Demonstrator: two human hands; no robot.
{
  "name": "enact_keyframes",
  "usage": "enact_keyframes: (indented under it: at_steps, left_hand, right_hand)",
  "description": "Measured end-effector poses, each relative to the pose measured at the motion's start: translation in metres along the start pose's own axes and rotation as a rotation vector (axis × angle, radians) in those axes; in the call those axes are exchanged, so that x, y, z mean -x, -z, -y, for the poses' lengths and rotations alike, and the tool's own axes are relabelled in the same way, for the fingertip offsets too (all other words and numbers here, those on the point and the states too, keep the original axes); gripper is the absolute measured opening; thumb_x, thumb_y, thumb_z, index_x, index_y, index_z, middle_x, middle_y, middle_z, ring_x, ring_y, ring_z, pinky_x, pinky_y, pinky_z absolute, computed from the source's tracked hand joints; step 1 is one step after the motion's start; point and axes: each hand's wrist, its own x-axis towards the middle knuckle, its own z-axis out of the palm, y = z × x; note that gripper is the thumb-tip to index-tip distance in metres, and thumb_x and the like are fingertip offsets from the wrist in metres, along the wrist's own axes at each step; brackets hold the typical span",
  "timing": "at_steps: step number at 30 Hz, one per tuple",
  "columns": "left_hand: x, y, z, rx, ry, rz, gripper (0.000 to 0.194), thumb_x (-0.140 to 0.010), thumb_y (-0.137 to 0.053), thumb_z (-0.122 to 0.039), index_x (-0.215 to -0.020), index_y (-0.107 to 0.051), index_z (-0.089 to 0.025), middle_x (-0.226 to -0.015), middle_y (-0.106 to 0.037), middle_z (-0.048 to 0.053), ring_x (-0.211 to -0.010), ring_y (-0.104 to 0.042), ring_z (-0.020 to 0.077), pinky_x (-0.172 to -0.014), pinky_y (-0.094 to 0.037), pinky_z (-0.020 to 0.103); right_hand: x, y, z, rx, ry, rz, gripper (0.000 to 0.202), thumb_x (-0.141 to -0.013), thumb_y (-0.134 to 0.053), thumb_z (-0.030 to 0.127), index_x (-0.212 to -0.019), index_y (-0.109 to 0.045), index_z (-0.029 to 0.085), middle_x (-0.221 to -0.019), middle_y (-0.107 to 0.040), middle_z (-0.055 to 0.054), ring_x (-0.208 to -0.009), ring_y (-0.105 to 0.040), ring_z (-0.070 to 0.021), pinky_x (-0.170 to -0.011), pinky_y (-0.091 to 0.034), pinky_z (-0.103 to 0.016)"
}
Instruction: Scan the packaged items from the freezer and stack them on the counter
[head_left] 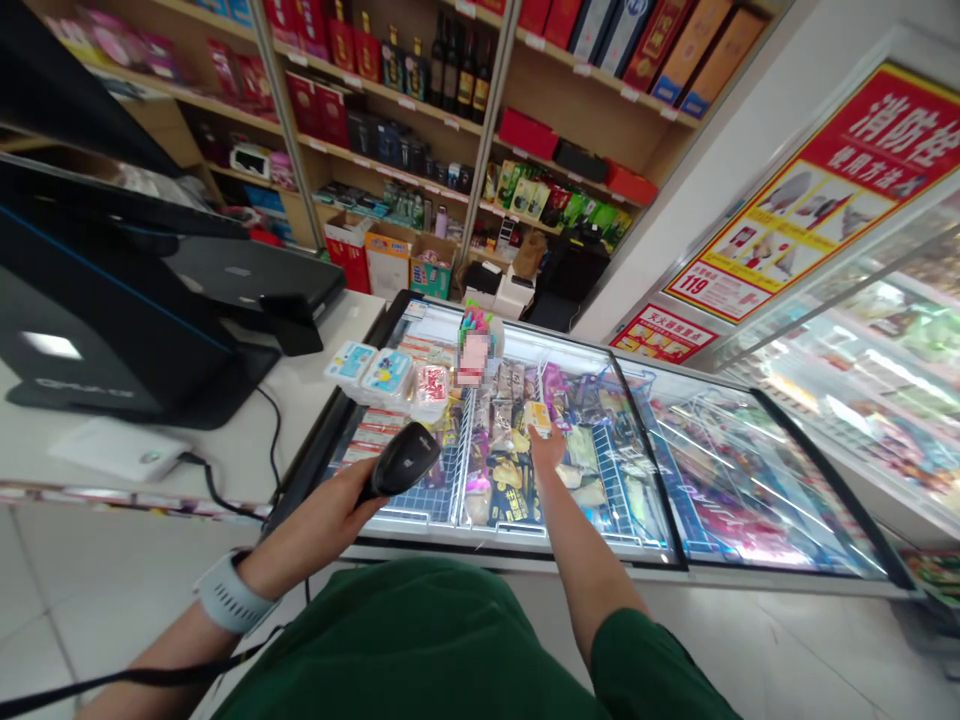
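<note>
Curling the left hand (354,502) round a black scanner (407,460). Pinching a little yellow-and-white pack (537,416) in the right hand (548,446), over the glass-topped freezer (658,480). Near the scanner, can see three tubs (388,374) in a row; farther back, bottles (451,78) on shelves (435,114).

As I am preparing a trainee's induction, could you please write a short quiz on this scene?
1. What is in the grip of the left hand?
2. True or false: a pale wristband is on the left wrist.
3. The small package held by the right hand is: (a) black and red; (b) yellow and white; (c) plain green.

Key: 1. A black handheld scanner; 2. True; 3. (b).
</note>
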Motion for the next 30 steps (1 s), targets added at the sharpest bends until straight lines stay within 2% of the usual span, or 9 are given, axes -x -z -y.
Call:
enact_keyframes:
  at_steps: [5, 9, 13, 17, 21, 23, 25, 26, 30]
  left_hand:
    - [0.004, -0.001, -0.003, -0.055, -0.007, -0.046, 0.042, -0.087, -0.046, -0.032, -0.126, -0.05, -0.016, -0.125, -0.061, 0.012, -0.115, -0.058, 0.0257, -0.099, -0.042, 0.034]
    - [0.003, -0.007, 0.003, -0.096, -0.039, -0.09, 0.042, -0.086, -0.045, -0.023, -0.127, -0.049, -0.014, -0.124, -0.06, 0.014, -0.117, -0.056, 0.0258, -0.102, -0.041, 0.037]
    - [0.003, -0.013, 0.009, -0.149, -0.032, -0.117, 0.044, -0.084, -0.045, -0.019, -0.128, -0.048, -0.012, -0.123, -0.059, 0.015, -0.116, -0.055, 0.0276, -0.103, -0.04, 0.042]
    - [0.006, -0.013, 0.012, -0.15, -0.019, -0.136, 0.043, -0.083, -0.044, -0.017, -0.126, -0.048, -0.011, -0.121, -0.06, 0.016, -0.114, -0.056, 0.0281, -0.102, -0.041, 0.045]
    - [0.013, -0.009, 0.024, -0.071, -0.021, -0.132, 0.039, -0.085, -0.044, -0.021, -0.124, -0.048, -0.013, -0.121, -0.061, 0.015, -0.114, -0.057, 0.0265, -0.1, -0.042, 0.042]
    - [0.017, -0.006, 0.032, -0.044, 0.005, -0.129, 0.037, -0.086, -0.045, -0.025, -0.122, -0.049, -0.015, -0.118, -0.063, 0.014, -0.11, -0.059, 0.0266, -0.097, -0.045, 0.041]
    - [0.022, -0.002, 0.038, -0.029, 0.039, -0.125, 0.035, -0.087, -0.046, -0.031, -0.119, -0.051, -0.017, -0.114, -0.066, 0.013, -0.105, -0.062, 0.027, -0.092, -0.047, 0.04]
    - [0.024, 0.0, 0.041, -0.023, 0.052, -0.125, 0.035, -0.087, -0.047, -0.033, -0.118, -0.052, -0.017, -0.112, -0.067, 0.013, -0.104, -0.063, 0.0272, -0.091, -0.048, 0.039]
    - [0.036, 0.006, 0.046, -0.007, 0.08, -0.143, 0.04, -0.087, -0.047, -0.041, -0.118, -0.053, -0.016, -0.113, -0.067, 0.013, -0.105, -0.063, 0.0273, -0.091, -0.048, 0.037]
  right_hand:
    - [-0.008, -0.014, -0.006, 0.067, -0.051, 0.031, 0.069, -0.069, -0.068, 0.05, -0.127, -0.057, 0.013, -0.12, -0.057, -0.021, -0.109, -0.051, -0.0368, -0.089, -0.038, -0.045]
    - [-0.009, -0.017, -0.006, 0.093, -0.053, 0.052, 0.07, -0.068, -0.067, 0.051, -0.126, -0.056, 0.013, -0.125, -0.054, -0.024, -0.113, -0.047, -0.039, -0.091, -0.036, -0.049]
    - [-0.003, -0.008, -0.003, 0.081, -0.024, 0.043, 0.075, -0.068, -0.065, 0.052, -0.128, -0.052, 0.007, -0.125, -0.052, -0.027, -0.115, -0.046, -0.0407, -0.091, -0.037, -0.051]
    - [0.016, 0.005, 0.008, 0.023, 0.093, 0.013, 0.063, -0.079, -0.054, 0.045, -0.127, -0.05, 0.004, -0.123, -0.053, -0.027, -0.116, -0.048, -0.0381, -0.094, -0.037, -0.05]
    - [0.052, 0.01, 0.043, -0.069, 0.285, 0.065, 0.048, -0.083, -0.051, 0.043, -0.117, -0.058, 0.009, -0.113, -0.06, -0.018, -0.106, -0.055, -0.03, -0.094, -0.04, -0.041]
    - [0.074, 0.011, 0.072, -0.118, 0.396, 0.099, 0.047, -0.084, -0.052, 0.047, -0.116, -0.058, 0.013, -0.112, -0.061, -0.013, -0.106, -0.056, -0.0264, -0.093, -0.042, -0.038]
    - [0.098, 0.012, 0.105, -0.184, 0.576, 0.127, 0.05, -0.085, -0.052, 0.051, -0.118, -0.056, 0.013, -0.112, -0.06, -0.014, -0.107, -0.055, -0.0263, -0.094, -0.042, -0.039]
    - [0.109, 0.013, 0.122, -0.186, 0.621, 0.118, 0.053, -0.085, -0.054, 0.054, -0.118, -0.055, 0.013, -0.113, -0.059, -0.014, -0.108, -0.054, -0.0264, -0.094, -0.042, -0.039]
    - [0.142, 0.013, 0.176, -0.086, 0.621, 0.1, 0.07, -0.075, -0.064, 0.061, -0.121, -0.049, 0.011, -0.11, -0.059, -0.016, -0.106, -0.055, -0.031, -0.09, -0.044, -0.043]
